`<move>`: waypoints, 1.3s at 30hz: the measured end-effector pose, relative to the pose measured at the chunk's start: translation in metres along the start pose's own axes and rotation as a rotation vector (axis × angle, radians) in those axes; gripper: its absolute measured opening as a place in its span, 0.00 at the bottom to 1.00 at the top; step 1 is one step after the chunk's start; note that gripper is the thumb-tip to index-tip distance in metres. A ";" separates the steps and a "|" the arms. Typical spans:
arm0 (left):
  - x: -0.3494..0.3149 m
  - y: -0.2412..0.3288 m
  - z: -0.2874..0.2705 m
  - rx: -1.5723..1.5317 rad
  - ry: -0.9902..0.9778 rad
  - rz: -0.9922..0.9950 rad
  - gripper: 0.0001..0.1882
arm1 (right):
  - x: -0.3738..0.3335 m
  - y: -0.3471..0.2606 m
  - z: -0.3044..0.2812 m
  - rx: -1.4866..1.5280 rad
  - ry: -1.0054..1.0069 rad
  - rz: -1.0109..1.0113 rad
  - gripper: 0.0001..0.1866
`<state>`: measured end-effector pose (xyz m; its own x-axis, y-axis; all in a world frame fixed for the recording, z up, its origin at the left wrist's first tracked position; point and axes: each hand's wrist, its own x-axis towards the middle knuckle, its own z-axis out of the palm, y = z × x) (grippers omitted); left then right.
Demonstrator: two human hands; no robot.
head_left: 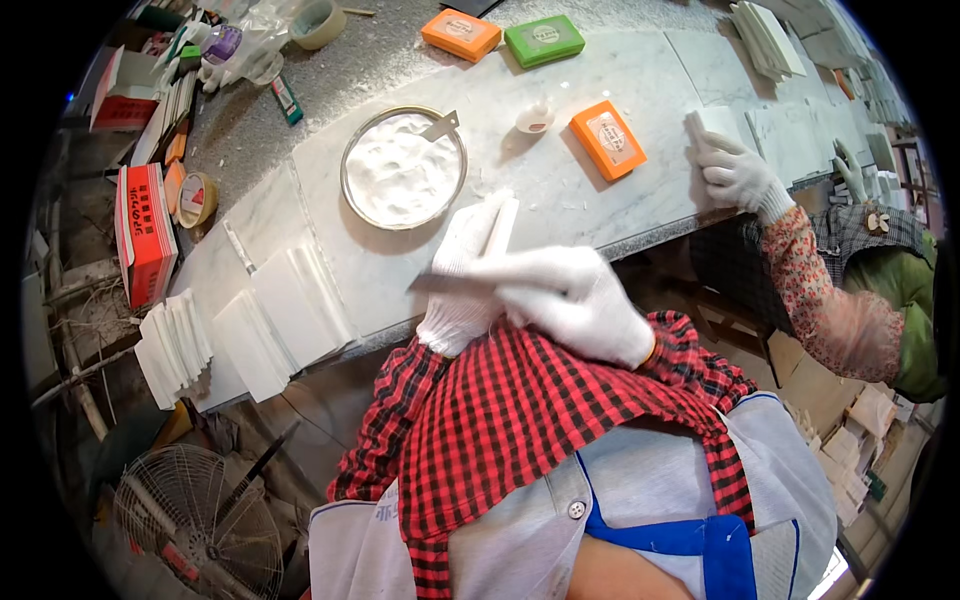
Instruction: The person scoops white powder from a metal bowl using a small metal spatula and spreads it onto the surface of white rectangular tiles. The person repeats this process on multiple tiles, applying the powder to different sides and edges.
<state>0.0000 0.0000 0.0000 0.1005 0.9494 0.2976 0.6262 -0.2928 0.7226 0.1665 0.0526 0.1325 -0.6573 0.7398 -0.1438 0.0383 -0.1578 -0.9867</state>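
Observation:
My left hand (pixel 452 305), in a white knit glove, is closed around a thin white slab (pixel 497 228) at the table's near edge. Across that wrist reaches my right hand (pixel 590 305), also gloved and slightly blurred. From its closed fingers a dark flat blade (pixel 445 284) sticks out to the left, over the left glove. Just beyond the slab stands a round tin (pixel 349 190) of white paste (pixel 400 170), with a metal scraper (pixel 441 126) at its right rim.
Stacked white slabs (pixel 295 300) lie at the left table edge (pixel 385 335). Orange boxes (pixel 608 140), a green box (pixel 544 41) and a small white bottle (pixel 535 119) stand farther back. A co-worker's gloved hand (pixel 738 170) touches a slab at right. A fan (pixel 205 540) stands lower left.

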 end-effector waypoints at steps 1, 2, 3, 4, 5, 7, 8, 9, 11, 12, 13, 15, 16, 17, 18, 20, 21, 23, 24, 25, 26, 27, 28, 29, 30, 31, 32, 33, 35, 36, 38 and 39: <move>0.010 0.007 -0.016 -0.141 -0.027 -0.004 0.31 | 0.003 -0.004 -0.006 0.189 0.014 0.136 0.19; 0.019 0.014 -0.031 -0.282 -0.053 -0.013 0.23 | 0.003 -0.005 -0.015 0.170 0.195 0.162 0.18; 0.026 0.026 -0.036 -0.330 -0.058 -0.179 0.27 | 0.008 -0.005 -0.018 0.180 0.365 0.164 0.18; 0.028 0.028 -0.035 -0.356 -0.044 -0.192 0.29 | 0.010 -0.004 -0.028 0.240 0.414 0.181 0.19; 0.030 0.029 -0.034 -0.381 -0.031 -0.205 0.30 | 0.012 -0.009 -0.031 0.285 0.475 0.213 0.21; 0.032 0.034 -0.038 -0.299 -0.031 -0.224 0.30 | 0.009 0.001 -0.039 0.292 0.420 0.197 0.24; 0.033 0.037 -0.040 -0.258 -0.029 -0.233 0.30 | 0.007 0.003 -0.040 0.314 0.397 0.217 0.25; 0.034 0.038 -0.040 -0.092 -0.057 -0.204 0.31 | 0.006 0.006 -0.042 0.334 0.374 0.236 0.26; 0.036 0.039 -0.042 0.240 -0.108 -0.147 0.35 | 0.004 0.011 -0.044 0.366 0.352 0.262 0.27; 0.033 0.042 -0.044 0.277 -0.105 -0.245 0.42 | 0.003 0.015 -0.044 0.381 0.353 0.272 0.28; 0.033 0.046 -0.046 0.294 -0.106 -0.291 0.45 | 0.002 0.020 -0.044 0.395 0.352 0.282 0.28; 0.032 0.053 -0.051 0.332 -0.106 -0.384 0.50 | 0.003 0.036 -0.045 0.450 0.348 0.325 0.24; 0.031 0.056 -0.053 0.346 -0.104 -0.409 0.51 | 0.006 0.043 -0.043 0.482 0.351 0.342 0.23; 0.030 0.058 -0.055 0.360 -0.102 -0.436 0.53 | 0.008 0.047 -0.041 0.513 0.352 0.359 0.22; 0.031 0.061 -0.057 0.374 -0.101 -0.460 0.54 | 0.010 0.048 -0.038 0.561 0.311 0.366 0.20; 0.032 0.067 -0.064 0.385 -0.140 -0.550 0.58 | 0.017 0.046 -0.025 0.645 0.292 0.374 0.19; 0.033 0.070 -0.067 0.389 -0.156 -0.596 0.60 | 0.021 0.045 -0.018 0.676 0.276 0.376 0.18; 0.035 0.075 -0.071 0.409 -0.092 -0.630 0.62 | 0.031 0.052 -0.011 0.621 0.265 0.418 0.17; 0.036 0.077 -0.074 0.422 -0.059 -0.646 0.63 | 0.035 0.046 -0.008 0.599 0.248 0.449 0.17; 0.037 0.079 -0.078 0.412 -0.085 -0.691 0.63 | 0.038 0.043 -0.004 0.576 0.231 0.479 0.17; 0.039 0.081 -0.084 0.401 -0.112 -0.737 0.64 | 0.043 0.049 0.001 0.522 0.255 0.464 0.17; 0.039 0.082 -0.088 0.392 -0.136 -0.787 0.64 | 0.047 0.048 0.006 0.522 0.240 0.435 0.16; 0.038 0.082 -0.090 0.389 -0.116 -0.800 0.64 | 0.050 0.046 0.011 0.522 0.225 0.405 0.16; 0.037 0.083 -0.092 0.385 -0.096 -0.813 0.63 | 0.054 0.045 0.016 0.523 0.211 0.376 0.16; 0.036 0.083 -0.095 0.385 -0.077 -0.824 0.63 | 0.060 0.045 0.022 0.514 0.227 0.324 0.15; 0.031 0.079 -0.096 0.336 -0.021 -0.794 0.62 | 0.065 0.044 0.025 0.480 0.208 0.313 0.15; 0.022 0.071 -0.095 0.288 0.035 -0.762 0.61 | 0.070 0.042 0.026 0.447 0.189 0.301 0.15; 0.016 0.067 -0.095 0.236 0.091 -0.727 0.60 | 0.074 0.041 0.028 0.410 0.173 0.289 0.15; 0.012 0.062 -0.094 0.010 0.241 -0.666 0.48 | 0.081 0.032 0.032 0.365 0.149 0.276 0.15; 0.009 0.053 -0.094 -0.120 0.307 -0.646 0.46 | 0.087 0.032 0.034 0.379 0.138 0.247 0.15; 0.004 0.050 -0.094 -0.439 0.401 -0.659 0.30 | 0.098 0.036 0.037 0.414 0.113 0.190 0.13; 0.001 0.054 -0.095 -0.518 0.424 -0.668 0.28 | 0.101 0.034 0.036 0.438 0.082 0.197 0.14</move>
<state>-0.0395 -0.0260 0.0984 -0.5085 0.8481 -0.1490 0.0213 0.1854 0.9824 0.0739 0.0982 0.0871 -0.6077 0.7140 -0.3477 -0.1759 -0.5480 -0.8178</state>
